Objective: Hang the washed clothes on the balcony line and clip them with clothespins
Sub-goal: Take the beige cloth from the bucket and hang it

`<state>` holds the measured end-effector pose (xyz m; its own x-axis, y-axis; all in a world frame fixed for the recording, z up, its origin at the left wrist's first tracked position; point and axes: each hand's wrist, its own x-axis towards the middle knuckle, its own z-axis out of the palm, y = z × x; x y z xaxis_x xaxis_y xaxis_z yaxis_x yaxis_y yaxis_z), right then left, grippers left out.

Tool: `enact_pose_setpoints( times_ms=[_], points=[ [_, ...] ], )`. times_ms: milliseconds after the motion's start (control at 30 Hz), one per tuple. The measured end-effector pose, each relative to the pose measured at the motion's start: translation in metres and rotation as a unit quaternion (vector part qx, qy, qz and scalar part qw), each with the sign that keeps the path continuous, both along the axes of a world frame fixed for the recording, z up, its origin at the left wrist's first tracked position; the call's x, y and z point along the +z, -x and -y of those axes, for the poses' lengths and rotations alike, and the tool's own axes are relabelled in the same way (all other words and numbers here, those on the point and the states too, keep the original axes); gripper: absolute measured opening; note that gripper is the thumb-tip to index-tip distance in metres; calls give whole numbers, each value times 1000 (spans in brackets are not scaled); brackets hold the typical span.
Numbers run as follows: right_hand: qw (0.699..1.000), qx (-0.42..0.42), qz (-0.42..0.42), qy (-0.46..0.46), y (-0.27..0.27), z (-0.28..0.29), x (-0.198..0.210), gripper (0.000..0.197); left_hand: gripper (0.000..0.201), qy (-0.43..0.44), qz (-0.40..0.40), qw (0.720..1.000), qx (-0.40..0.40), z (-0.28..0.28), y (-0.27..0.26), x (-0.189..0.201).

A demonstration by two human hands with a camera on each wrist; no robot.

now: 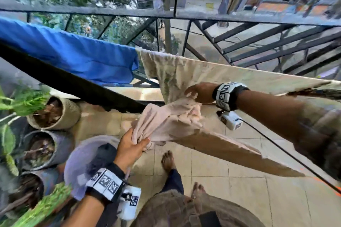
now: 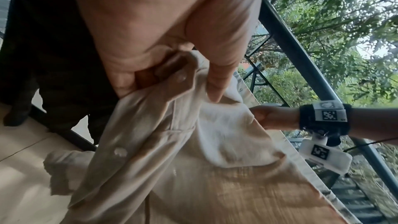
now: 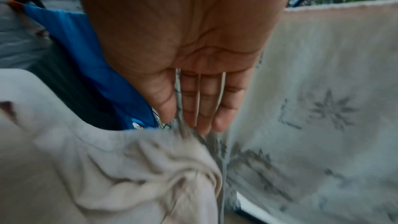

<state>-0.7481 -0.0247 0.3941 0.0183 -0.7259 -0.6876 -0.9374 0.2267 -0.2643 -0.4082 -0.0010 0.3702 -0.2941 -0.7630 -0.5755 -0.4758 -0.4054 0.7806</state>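
Judging from what hangs already, you are partway through: a blue cloth (image 1: 73,55) and a pale patterned cloth (image 1: 184,72) are draped over the line side by side, and a dark garment (image 1: 73,81) hangs nearer to you, though no clothespin shows on any of them in these views, so whether they are clipped cannot be told. A pale basin (image 1: 83,155) on the floor by your feet holds something dark, likely more washing to come. The piece in hand is a beige shirt (image 1: 171,116), bunched and stretched between your two hands below the patterned cloth, not yet on the line. Your left hand (image 1: 129,145) grips a gathered wad of it, fingers and thumb curled round the fabric, as the left wrist view shows beside a placket with pale buttons. Your right hand (image 1: 201,92) reaches to the shirt's upper edge with fingers straight and close together, tips at the cloth; no pinch is visible there. The shirt looks soft, creased and twisted, so it probably needs shaking out before it goes over the line and gets pinned.
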Motion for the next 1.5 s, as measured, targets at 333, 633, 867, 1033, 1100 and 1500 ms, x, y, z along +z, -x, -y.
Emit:
enact_pose_setpoints(
  times_ms=[333, 633, 867, 1033, 1100, 1500],
  points=[
    [976, -175, 31, 123, 31, -130, 63, 24, 12, 2, 30, 1000, -8, 28, 25, -3],
    [882, -419, -94, 195, 17, -362, 80, 23, 28, 45, 33, 998, -13, 41, 29, -12],
    [808, -572, -83, 114, 3, -466, 16, 26, 29, 376, 113, 903, -175, 40, 41, 9],
    [744, -655, 64, 111, -2, -455, -33, 58, 43, 440, 85, 795, -409, 3, 84, 20],
    [705, -688, 103, 139, -2, -439, -41, 56, 43, 439, 65, 774, -451, -16, 106, 19],
    [521, -770, 190, 315, -7, -422, -32, 20, 25, 348, 33, 761, -547, -69, 177, 9]
  ],
)
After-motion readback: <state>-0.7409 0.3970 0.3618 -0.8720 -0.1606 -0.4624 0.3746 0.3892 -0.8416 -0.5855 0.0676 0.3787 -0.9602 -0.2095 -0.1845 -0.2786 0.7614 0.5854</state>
